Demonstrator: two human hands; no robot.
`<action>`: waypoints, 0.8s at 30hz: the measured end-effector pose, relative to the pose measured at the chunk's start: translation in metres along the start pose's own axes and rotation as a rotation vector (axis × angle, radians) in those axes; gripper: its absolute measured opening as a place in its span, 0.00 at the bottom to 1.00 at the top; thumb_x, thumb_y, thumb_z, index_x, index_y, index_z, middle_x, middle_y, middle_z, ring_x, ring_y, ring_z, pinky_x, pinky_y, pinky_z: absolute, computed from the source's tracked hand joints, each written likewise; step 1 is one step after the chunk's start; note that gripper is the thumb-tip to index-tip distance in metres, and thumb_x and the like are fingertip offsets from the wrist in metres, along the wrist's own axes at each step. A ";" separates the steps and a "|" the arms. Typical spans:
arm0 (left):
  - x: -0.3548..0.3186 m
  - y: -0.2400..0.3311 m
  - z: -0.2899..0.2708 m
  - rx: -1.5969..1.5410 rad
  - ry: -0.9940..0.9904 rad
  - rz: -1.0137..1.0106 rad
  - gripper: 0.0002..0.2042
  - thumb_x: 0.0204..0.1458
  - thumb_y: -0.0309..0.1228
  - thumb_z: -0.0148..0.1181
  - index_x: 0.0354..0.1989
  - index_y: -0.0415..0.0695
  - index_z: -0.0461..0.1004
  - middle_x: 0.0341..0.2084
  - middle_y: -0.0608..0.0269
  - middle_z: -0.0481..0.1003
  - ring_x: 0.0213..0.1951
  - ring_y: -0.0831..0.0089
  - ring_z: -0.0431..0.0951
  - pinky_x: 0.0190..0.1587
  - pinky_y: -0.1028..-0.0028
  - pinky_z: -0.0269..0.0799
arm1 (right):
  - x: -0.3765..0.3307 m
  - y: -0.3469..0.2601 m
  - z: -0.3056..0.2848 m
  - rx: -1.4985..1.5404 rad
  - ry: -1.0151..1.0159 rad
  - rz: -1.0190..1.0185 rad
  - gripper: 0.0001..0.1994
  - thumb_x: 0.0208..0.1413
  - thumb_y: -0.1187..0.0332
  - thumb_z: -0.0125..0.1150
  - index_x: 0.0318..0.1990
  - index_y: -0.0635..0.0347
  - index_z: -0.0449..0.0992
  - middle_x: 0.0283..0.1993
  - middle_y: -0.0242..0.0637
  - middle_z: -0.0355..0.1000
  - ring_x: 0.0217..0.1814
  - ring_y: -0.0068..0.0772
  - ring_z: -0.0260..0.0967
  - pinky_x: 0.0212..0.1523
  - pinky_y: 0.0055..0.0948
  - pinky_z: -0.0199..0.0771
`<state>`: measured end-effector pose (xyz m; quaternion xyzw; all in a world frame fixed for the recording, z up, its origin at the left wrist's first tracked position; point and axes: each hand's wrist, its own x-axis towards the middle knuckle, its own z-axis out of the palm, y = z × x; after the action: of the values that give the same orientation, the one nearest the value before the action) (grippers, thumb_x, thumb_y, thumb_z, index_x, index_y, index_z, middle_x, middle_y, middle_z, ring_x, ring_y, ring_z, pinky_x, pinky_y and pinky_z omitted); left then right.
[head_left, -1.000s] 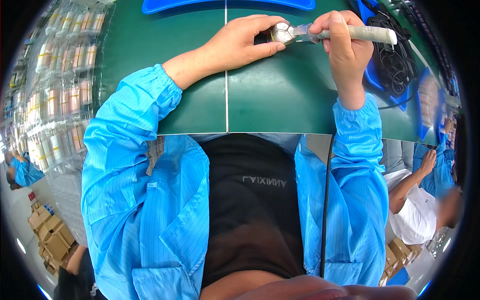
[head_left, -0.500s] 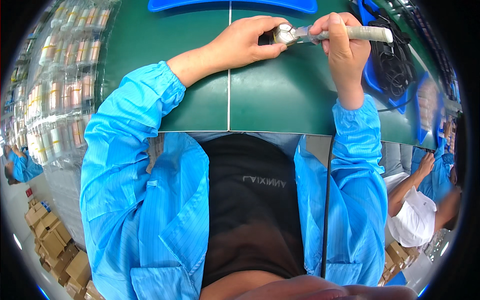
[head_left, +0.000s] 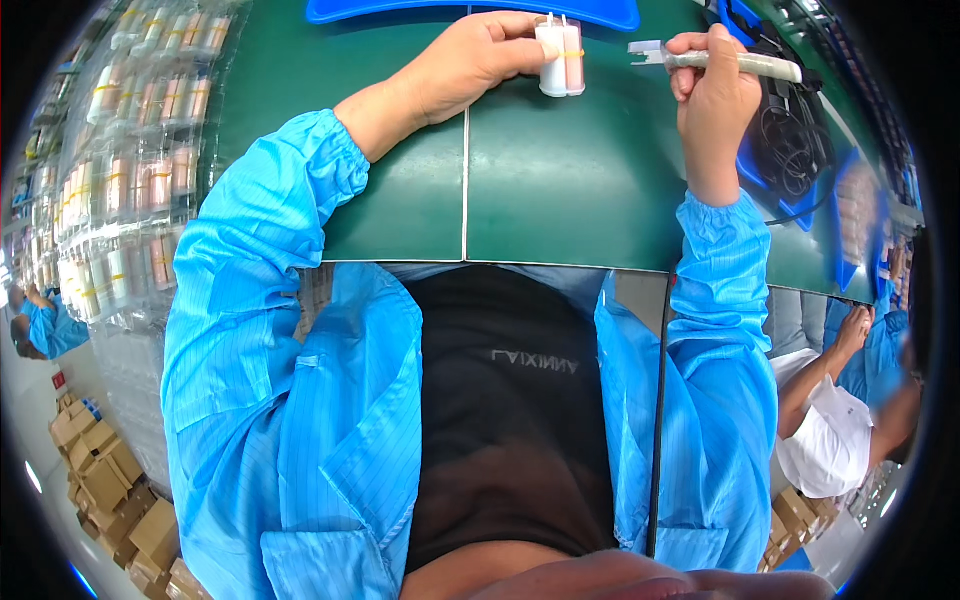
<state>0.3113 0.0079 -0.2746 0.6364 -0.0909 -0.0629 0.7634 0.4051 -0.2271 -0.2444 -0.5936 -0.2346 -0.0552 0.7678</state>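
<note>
My left hand (head_left: 470, 62) grips a double cartridge (head_left: 560, 58) made of two joined tubes, one white and one pink, standing upright on the green mat (head_left: 560, 190). My right hand (head_left: 715, 85) is closed around a pale, slim nozzle-like tube (head_left: 735, 63) that lies level, its clear tip pointing left toward the cartridge. A small gap separates the tip from the cartridge. Both forearms wear bright blue sleeves.
A blue tray (head_left: 470, 10) lies at the mat's far edge. Black cables (head_left: 790, 140) sit right of my right hand. Racks of bagged cartridges (head_left: 130, 180) fill the left. Cardboard boxes (head_left: 110, 490) stand on the floor at lower left. Another person's arm (head_left: 830, 360) shows at right.
The two pieces were pressed together at the top of the mat; now they are apart. My left hand has stood the cartridge upright, and my right hand has drawn the tube to the right.
</note>
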 end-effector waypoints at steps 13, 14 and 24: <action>-0.001 0.006 -0.014 -0.628 -0.132 -0.183 0.14 0.62 0.33 0.56 0.51 0.38 0.73 0.44 0.56 0.78 0.48 0.63 0.80 0.51 0.62 0.79 | 0.002 0.007 0.000 0.030 0.000 0.110 0.14 0.67 0.66 0.49 0.31 0.66 0.72 0.32 0.46 0.75 0.20 0.19 0.58 0.21 0.21 0.58; -0.001 0.005 -0.015 -0.629 -0.122 -0.187 0.14 0.62 0.32 0.54 0.52 0.38 0.72 0.46 0.54 0.78 0.49 0.61 0.80 0.51 0.61 0.79 | 0.001 0.005 0.001 0.004 -0.004 0.110 0.14 0.67 0.66 0.49 0.31 0.66 0.72 0.32 0.45 0.75 0.20 0.19 0.58 0.21 0.21 0.58; 0.003 0.004 -0.024 -0.900 -0.234 -0.215 0.22 0.57 0.35 0.42 0.56 0.35 0.69 0.50 0.48 0.76 0.50 0.55 0.77 0.49 0.56 0.75 | 0.000 0.005 0.003 -0.013 0.007 0.097 0.14 0.67 0.65 0.51 0.31 0.65 0.72 0.32 0.45 0.75 0.19 0.18 0.58 0.20 0.20 0.58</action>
<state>0.3198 0.0310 -0.2752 0.2371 -0.0736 -0.2461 0.9369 0.4062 -0.2227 -0.2476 -0.6090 -0.2026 -0.0212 0.7665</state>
